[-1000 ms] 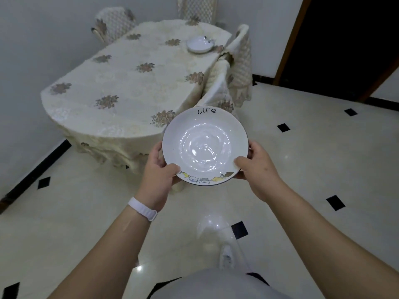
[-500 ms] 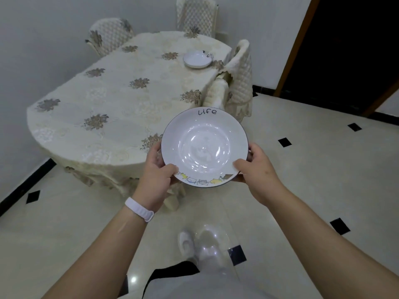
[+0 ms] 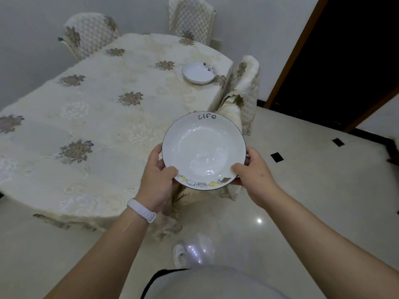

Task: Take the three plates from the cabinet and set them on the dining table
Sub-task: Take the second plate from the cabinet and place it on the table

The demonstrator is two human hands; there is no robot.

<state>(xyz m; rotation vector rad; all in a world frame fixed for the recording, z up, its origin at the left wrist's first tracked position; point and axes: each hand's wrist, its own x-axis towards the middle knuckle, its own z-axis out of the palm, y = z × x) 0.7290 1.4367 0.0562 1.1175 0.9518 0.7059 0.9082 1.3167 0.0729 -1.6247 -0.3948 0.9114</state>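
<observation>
at six o'clock, nearest the person, a white shoe point(image 3: 180, 254) stands on the glossy cream floor point(image 3: 302, 190), which is set with small black diamond tiles point(image 3: 277, 157).

above it both forearms reach forward. the left hand point(image 3: 156, 182), with a white band point(image 3: 141, 210) on its wrist, grips the plate point(image 3: 204, 151) at about eight o'clock on its rim, thumb on top and fingers curled beneath. the right hand point(image 3: 254, 175) grips the rim at about four o'clock in the same way.

the plate is round, deep and glazed white with a thin dark edge. it is held face up in the air, just off the near edge of the table point(image 3: 97, 126). its well shows only glints of light. being round, it has no long axis; the handwritten word "life" sits at twelve o'clock on the far rim, and a row of small cartoon figures runs along the near rim at six o'clock.

the table spreads from nine to twelve o'clock, oval, under a cream embroidered cloth with brown flower patches. toward twelve o'clock a second plate point(image 3: 199, 72) lies on the cloth near the far right edge, white with a small dark print on its rim, its well plain white.

quilted cream chairs stand around the table: one point(image 3: 244, 87) at one o'clock just beside that plate, one point(image 3: 191, 16) at twelve and one point(image 3: 90, 33) at eleven against the pale wall. a dark doorway point(image 3: 345, 50) with a wooden frame fills two o'clock.
</observation>
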